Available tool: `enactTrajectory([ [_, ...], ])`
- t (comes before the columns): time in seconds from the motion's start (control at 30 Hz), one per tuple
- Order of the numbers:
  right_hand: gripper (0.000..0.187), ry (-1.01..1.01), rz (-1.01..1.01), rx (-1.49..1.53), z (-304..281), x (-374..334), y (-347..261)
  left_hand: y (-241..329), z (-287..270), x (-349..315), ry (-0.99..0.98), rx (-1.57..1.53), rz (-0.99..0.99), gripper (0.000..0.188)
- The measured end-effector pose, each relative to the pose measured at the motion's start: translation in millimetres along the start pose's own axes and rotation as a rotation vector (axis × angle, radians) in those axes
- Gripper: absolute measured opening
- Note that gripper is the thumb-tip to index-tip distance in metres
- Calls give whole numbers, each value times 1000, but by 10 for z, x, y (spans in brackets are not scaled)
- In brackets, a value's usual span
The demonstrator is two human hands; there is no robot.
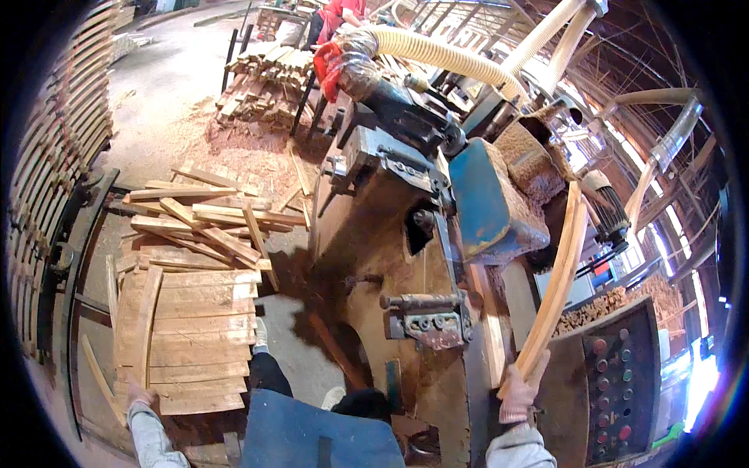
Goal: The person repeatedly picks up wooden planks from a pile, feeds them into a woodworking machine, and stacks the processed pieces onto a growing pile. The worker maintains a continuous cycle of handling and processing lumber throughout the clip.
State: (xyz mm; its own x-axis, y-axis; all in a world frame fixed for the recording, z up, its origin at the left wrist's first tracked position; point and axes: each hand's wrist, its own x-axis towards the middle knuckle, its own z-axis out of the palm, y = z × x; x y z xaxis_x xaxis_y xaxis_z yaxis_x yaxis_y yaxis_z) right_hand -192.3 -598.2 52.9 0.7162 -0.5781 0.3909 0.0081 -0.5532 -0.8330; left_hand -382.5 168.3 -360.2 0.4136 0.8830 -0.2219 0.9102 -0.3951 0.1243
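Observation:
My right hand (521, 396) is closed around the lower end of a pair of slim, slightly curved wooden strips (558, 285). They lean upward and away, beside the machine's blue guard. At the left, my left hand (140, 395) grips the near end of another curved wooden strip (148, 320), which lies along a stack of flat boards (199, 335). The fingers there are partly hidden. Between my hands stands a dust-covered woodworking machine (367, 265), with a pale wooden piece (488, 327) lying along its right side.
Loose wooden strips (203, 218) lie crisscrossed beyond the board stack. A button panel (616, 390) rises at the right, near sawdust heaps. The blue guard (484, 203) and a ribbed hose (437, 51) top the machine. A person in red (339, 14) is at the far end.

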Motion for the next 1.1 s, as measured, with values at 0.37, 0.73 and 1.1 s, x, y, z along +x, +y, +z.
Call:
enactTrajectory([
  [0.37,79,-382,-9,-825,-2287,-2280,-185,455,907,-759,-227,-466,-228,105],
  [0.73,79,27,-336,-466,-1431,-1161,327,997,-515,-1870,-699,-1852,68,46],
  [1.1,79,-69,-544,-217,-384,-579,221,1683,-1973,-3225,-1138,-1818,522,73],
])
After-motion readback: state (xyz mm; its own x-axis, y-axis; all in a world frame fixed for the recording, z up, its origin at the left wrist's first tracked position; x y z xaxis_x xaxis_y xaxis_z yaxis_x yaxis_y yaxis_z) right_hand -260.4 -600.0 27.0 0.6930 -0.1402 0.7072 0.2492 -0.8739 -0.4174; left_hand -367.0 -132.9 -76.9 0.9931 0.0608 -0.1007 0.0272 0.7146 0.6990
